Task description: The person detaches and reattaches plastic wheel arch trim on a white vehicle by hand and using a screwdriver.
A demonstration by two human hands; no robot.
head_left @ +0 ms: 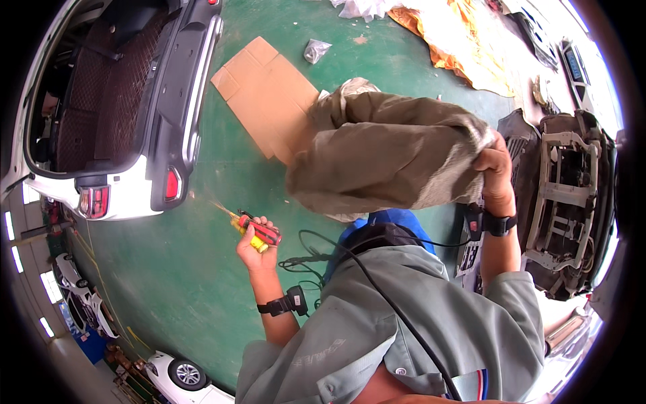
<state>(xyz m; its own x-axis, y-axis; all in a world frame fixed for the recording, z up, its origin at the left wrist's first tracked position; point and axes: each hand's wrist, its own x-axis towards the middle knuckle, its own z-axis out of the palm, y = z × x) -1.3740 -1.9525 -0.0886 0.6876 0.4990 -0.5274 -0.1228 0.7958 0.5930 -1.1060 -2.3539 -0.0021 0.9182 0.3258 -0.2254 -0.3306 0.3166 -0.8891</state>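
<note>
My left hand is closed round two screwdrivers, one with a red and black handle and one with a yellow handle. Their thin shafts point up and left, toward the car. My right hand grips the edge of a khaki cloth garment, folded and hanging in the air before me. Whether it is trousers or a jacket I cannot tell. It covers the right end of a flattened cardboard sheet on the floor.
At the left stands a white car with its tailgate opening uncovered. A clear plastic bag and an orange sheet lie on the green floor. Car front-end parts are at the right. A black cable runs across my body.
</note>
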